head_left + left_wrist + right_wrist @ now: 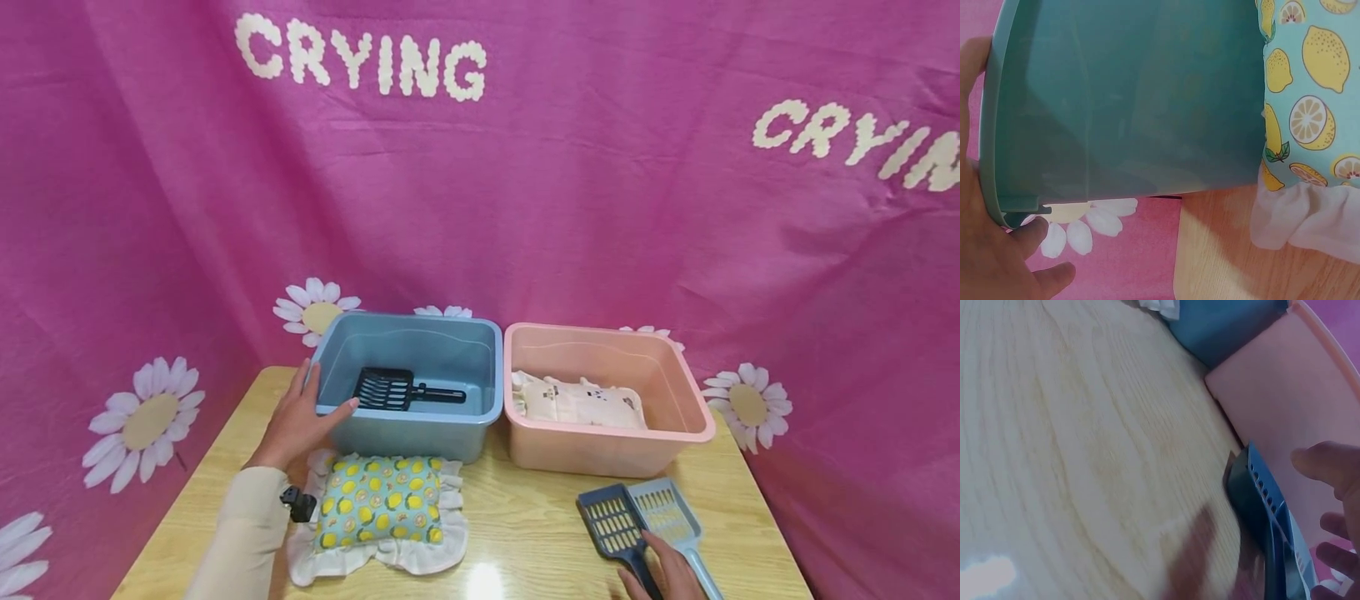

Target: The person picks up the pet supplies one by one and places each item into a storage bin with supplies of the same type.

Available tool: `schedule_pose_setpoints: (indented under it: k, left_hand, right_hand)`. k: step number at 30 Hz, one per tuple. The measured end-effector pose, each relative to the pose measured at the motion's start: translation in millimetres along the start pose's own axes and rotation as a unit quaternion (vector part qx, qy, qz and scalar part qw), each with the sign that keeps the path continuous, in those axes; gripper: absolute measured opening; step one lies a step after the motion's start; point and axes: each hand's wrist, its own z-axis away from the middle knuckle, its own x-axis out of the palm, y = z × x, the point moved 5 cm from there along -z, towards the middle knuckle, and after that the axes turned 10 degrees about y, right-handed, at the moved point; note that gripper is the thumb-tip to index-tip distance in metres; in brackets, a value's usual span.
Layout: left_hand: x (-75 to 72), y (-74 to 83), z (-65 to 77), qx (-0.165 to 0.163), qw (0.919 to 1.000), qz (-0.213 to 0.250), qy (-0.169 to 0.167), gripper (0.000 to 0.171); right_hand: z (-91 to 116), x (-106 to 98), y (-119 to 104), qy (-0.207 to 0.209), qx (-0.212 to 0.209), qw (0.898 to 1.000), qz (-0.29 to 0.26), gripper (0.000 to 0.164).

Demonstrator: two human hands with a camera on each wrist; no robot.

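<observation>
My left hand point(296, 425) grips the front left corner of a blue plastic tub point(408, 429); in the left wrist view the fingers curl around the tub's rim point(990, 125). A black slotted litter scoop point(386, 389) lies inside that tub. My right hand point(669, 575) hovers over the handle of a dark navy litter scoop point(613, 521), its thumb and fingers spread apart in the right wrist view. Beside the navy scoop, partly under it, lies a light blue litter scoop point(667, 510).
A lemon-print pillow point(382, 504) with white ruffles lies in front of the blue tub. To the right stands a pink tub point(600, 450) holding a cream ruffled pillow point(585, 404). Pink cloth point(570, 208) hangs behind the wooden table point(517, 542).
</observation>
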Motion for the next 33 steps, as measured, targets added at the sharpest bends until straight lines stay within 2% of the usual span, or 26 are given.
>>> schedule_pose_setpoints:
  k: [7, 13, 20, 23, 27, 33]
  left_hand:
    - [-3.1, -1.9, 3.2, -0.009, 1.0000, 0.003, 0.000, 0.109]
    - [-0.7, -1.9, 1.6, 0.003, 1.0000, 0.003, 0.003, 0.109]
    - [0.3, -2.6, 2.2, 0.005, 1.0000, 0.001, 0.001, 0.109]
    - [-0.9, -1.8, 1.5, 0.008, 1.0000, 0.000, 0.004, 0.109]
    - [-2.1, -0.7, 0.9, 0.013, 0.9999, -0.004, 0.008, 0.109]
    - [-0.4, -1.4, 0.3, 0.015, 0.9999, -0.005, 0.006, 0.110]
  right_hand:
    - [2, 1, 7, 0.007, -0.007, 1.000, -0.005, 0.066]
    - [2, -1, 8, 0.023, -0.026, 0.999, 0.002, 0.064]
    - [4, 1, 13, 0.021, -0.012, 1.000, 0.008, 0.063]
    - [4, 2, 15, 0.033, -0.025, 0.999, 0.004, 0.063]
    - [5, 2, 19, 0.051, -0.049, 0.997, -0.013, 0.065]
    - [8, 7, 27, 0.079, -0.069, 0.991, -0.085, 0.066]
